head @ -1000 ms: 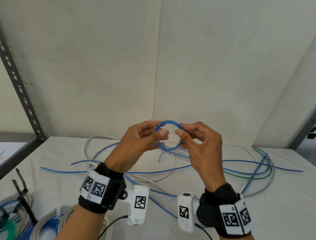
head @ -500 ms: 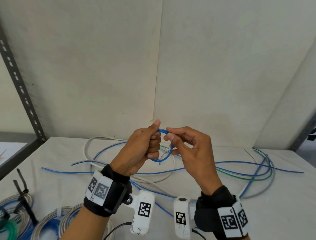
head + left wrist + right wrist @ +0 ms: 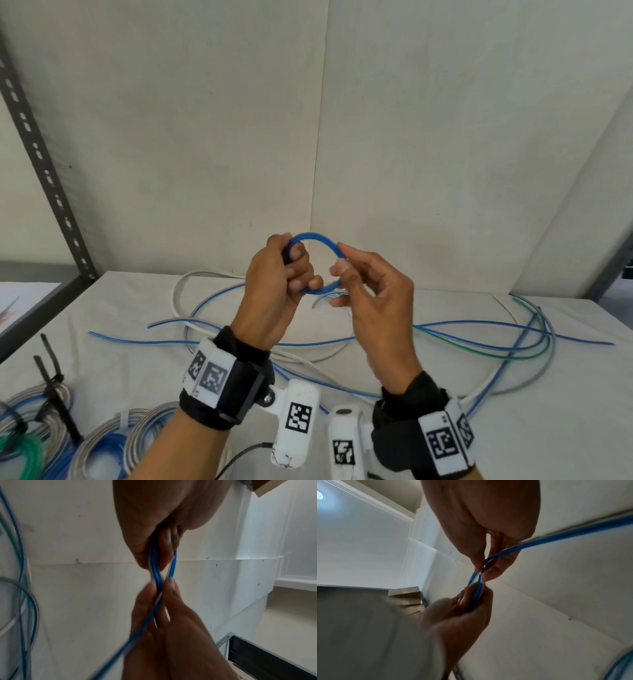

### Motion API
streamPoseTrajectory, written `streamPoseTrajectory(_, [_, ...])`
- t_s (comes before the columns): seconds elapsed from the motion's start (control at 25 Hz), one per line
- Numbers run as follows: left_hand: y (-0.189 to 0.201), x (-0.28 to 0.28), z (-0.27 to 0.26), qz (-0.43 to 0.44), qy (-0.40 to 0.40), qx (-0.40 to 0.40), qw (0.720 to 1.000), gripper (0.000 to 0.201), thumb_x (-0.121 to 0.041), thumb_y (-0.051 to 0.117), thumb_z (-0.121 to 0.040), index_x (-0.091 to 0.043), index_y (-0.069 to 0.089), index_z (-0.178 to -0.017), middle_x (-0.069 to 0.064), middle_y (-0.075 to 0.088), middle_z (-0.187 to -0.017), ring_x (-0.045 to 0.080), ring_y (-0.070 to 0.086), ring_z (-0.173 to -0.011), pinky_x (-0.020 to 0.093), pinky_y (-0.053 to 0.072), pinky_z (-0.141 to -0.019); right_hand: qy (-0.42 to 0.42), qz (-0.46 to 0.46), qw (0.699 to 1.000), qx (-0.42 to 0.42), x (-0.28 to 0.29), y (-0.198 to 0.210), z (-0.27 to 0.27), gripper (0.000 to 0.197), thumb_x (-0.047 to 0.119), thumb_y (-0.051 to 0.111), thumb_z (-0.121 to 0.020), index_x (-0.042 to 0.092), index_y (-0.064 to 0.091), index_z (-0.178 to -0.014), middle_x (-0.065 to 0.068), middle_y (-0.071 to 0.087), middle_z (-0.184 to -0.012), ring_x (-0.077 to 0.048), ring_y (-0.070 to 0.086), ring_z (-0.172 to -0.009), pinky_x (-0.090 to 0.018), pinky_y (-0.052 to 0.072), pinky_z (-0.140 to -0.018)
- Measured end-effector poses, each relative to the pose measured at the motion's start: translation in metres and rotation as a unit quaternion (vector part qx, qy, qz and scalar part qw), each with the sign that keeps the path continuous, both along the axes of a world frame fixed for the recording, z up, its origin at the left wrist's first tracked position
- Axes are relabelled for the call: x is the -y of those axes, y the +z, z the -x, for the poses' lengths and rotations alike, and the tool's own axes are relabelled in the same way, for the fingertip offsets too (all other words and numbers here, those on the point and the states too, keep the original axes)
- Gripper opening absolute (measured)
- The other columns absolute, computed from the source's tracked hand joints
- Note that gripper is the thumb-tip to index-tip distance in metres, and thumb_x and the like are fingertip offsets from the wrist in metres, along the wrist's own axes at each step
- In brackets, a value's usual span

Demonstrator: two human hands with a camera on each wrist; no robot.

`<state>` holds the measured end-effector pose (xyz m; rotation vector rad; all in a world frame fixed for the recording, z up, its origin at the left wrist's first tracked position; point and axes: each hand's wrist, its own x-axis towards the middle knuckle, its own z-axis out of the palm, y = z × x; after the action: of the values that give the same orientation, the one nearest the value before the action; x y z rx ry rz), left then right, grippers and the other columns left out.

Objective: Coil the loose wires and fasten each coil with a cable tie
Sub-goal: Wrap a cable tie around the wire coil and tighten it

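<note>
Both hands hold a small blue wire coil [image 3: 317, 240] up above the table. My left hand [image 3: 291, 270] grips the coil's left side with curled fingers, several blue turns [image 3: 157, 566] running through its fist. My right hand [image 3: 342, 270] pinches the coil's right side between thumb and forefinger [image 3: 481, 572]. The wire's free tail [image 3: 573, 532] trails off from the right hand toward the table. Loose blue, white, grey and green wires [image 3: 479, 342] lie spread over the white table [image 3: 565, 428] behind and below my hands.
Tied coils of grey, blue and green wire [image 3: 102, 442] sit at the front left, with black cable ties [image 3: 51, 370] beside them. A slotted metal shelf post [image 3: 44, 164] rises at the left. White wall panels close off the back.
The coil has opened wider and risen slightly. My right hand has slid along the wire to the coil's right side, laying another turn; my left hand keeps its grip.
</note>
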<state>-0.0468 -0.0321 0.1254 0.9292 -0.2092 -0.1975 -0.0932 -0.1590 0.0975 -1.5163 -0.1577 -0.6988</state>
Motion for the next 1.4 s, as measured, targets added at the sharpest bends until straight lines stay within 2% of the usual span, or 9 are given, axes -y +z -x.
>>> streamPoseTrajectory(0.16, [-0.001,-0.007,-0.002,-0.199,-0.099,0.034,0.974,0.045,-0.024,0.033,-0.105,-0.005,0.056,-0.072,0.004,0.033,-0.051,0.017,0.032,-0.043,0.041,0.061,-0.076,0.01,0.203,0.979,-0.019,0.038,0.008,0.003,0.02,0.016,0.063,-0.1,0.025,0.076,-0.112,0.013,0.072,-0.092,-0.01,0.066,-0.091,-0.018,0.052,-0.071])
streamPoseTrajectory(0.32, [-0.005,-0.002,0.003,-0.332,-0.093,0.1,0.933,0.042,-0.027,0.035,-0.108,-0.009,0.051,-0.074,-0.005,0.029,-0.053,0.012,0.029,-0.048,0.029,0.051,-0.059,0.035,0.29,0.956,-0.034,0.042,0.007,0.006,0.021,0.015,0.065,-0.099,0.026,0.077,-0.112,0.014,0.075,-0.103,-0.007,0.067,-0.101,-0.014,0.048,-0.081])
streamPoseTrajectory(0.52, [0.001,-0.006,-0.002,-0.148,-0.004,0.05,0.988,0.043,-0.027,0.032,-0.11,-0.014,0.043,-0.071,-0.004,0.018,-0.06,0.012,0.018,-0.05,0.023,0.032,-0.047,-0.034,0.127,0.991,0.016,0.032,0.011,0.006,0.009,0.02,0.068,-0.097,0.022,0.074,-0.103,0.004,0.075,-0.088,-0.01,0.065,-0.075,-0.025,0.051,-0.056])
streamPoseTrajectory(0.84, [0.003,0.001,0.003,0.045,-0.023,-0.002,0.999,0.041,-0.025,0.028,-0.109,-0.016,0.04,-0.071,-0.005,0.019,-0.054,0.01,0.019,-0.044,0.023,0.035,-0.046,0.014,-0.055,0.998,0.016,-0.002,0.005,0.005,0.013,0.011,0.071,-0.093,0.017,0.07,-0.104,-0.007,0.075,-0.099,-0.024,0.073,-0.091,-0.028,0.056,-0.055])
streamPoseTrajectory(0.92, [0.005,-0.002,0.001,0.021,-0.068,-0.001,0.997,0.043,-0.03,0.031,-0.107,-0.014,0.044,-0.068,-0.004,0.021,-0.052,0.011,0.022,-0.042,0.026,0.044,-0.051,0.019,-0.031,0.999,0.02,0.008,0.011,0.007,0.013,0.012,0.068,-0.094,0.017,0.072,-0.104,-0.008,0.076,-0.096,-0.024,0.073,-0.087,-0.026,0.056,-0.056])
streamPoseTrajectory(1.0, [0.006,-0.006,0.0,-0.082,-0.112,0.009,0.99,0.053,-0.045,0.032,-0.105,-0.011,0.049,-0.068,-0.002,0.025,-0.05,0.014,0.026,-0.042,0.03,0.052,-0.058,0.024,0.059,0.998,0.021,0.022,0.013,0.007,0.014,0.014,0.066,-0.096,0.018,0.074,-0.106,-0.002,0.076,-0.093,-0.02,0.071,-0.082,-0.024,0.055,-0.06])
streamPoseTrajectory(1.16, [-0.001,-0.005,0.005,-0.351,-0.099,0.134,0.922,0.056,-0.05,0.037,-0.105,-0.014,0.051,-0.064,-0.003,0.03,-0.053,0.015,0.03,-0.049,0.033,0.052,-0.069,0.067,0.251,0.966,-0.008,0.038,0.012,0.009,0.016,0.012,0.065,-0.098,0.018,0.077,-0.107,0.013,0.076,-0.096,-0.008,0.071,-0.095,-0.013,0.05,-0.076])
streamPoseTrajectory(1.28, [-0.008,-0.002,0.003,-0.316,-0.043,0.156,0.935,0.052,-0.044,0.038,-0.107,-0.017,0.045,-0.063,-0.007,0.031,-0.055,0.013,0.031,-0.052,0.031,0.043,-0.064,0.045,0.224,0.974,-0.007,0.042,0.012,0.009,0.016,0.015,0.065,-0.098,0.017,0.077,-0.11,0.01,0.076,-0.096,-0.009,0.072,-0.091,-0.016,0.052,-0.072])
streamPoseTrajectory(1.4, [-0.004,-0.001,-0.002,-0.154,0.003,0.09,0.984,0.048,-0.04,0.035,-0.108,-0.016,0.038,-0.067,-0.005,0.02,-0.057,0.012,0.022,-0.048,0.026,0.038,-0.055,0.004,0.112,0.994,0.016,0.035,0.012,0.005,0.011,0.015,0.066,-0.097,0.013,0.073,-0.105,0.001,0.077,-0.091,-0.015,0.073,-0.08,-0.024,0.056,-0.063])
